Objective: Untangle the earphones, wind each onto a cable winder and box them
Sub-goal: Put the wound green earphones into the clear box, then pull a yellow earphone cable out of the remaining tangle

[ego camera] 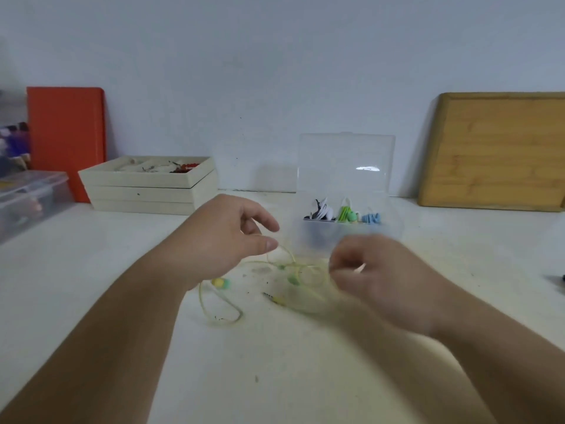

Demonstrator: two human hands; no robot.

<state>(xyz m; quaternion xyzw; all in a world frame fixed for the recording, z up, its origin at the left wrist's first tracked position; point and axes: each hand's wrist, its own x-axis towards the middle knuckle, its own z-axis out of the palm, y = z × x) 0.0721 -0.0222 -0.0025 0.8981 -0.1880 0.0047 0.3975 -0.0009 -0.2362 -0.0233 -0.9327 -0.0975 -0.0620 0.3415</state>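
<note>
Earphones (293, 280) lie on the table (275, 362), box (308, 234) behind them, trays (146, 185) farther left.

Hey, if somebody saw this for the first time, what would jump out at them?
Two hands in the middle: the left hand pinches tangled yellow earphones over the white table, the blurred right hand close by. Just behind stands an open clear box with wound earphones inside; an orange board leans on the wall far left.

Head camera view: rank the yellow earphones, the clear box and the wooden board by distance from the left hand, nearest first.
1. yellow earphones, cable reaching the left hand at its thumb tip.
2. clear box, just to the right, lid open.
3. wooden board, far right, leaning on the wall.
</note>
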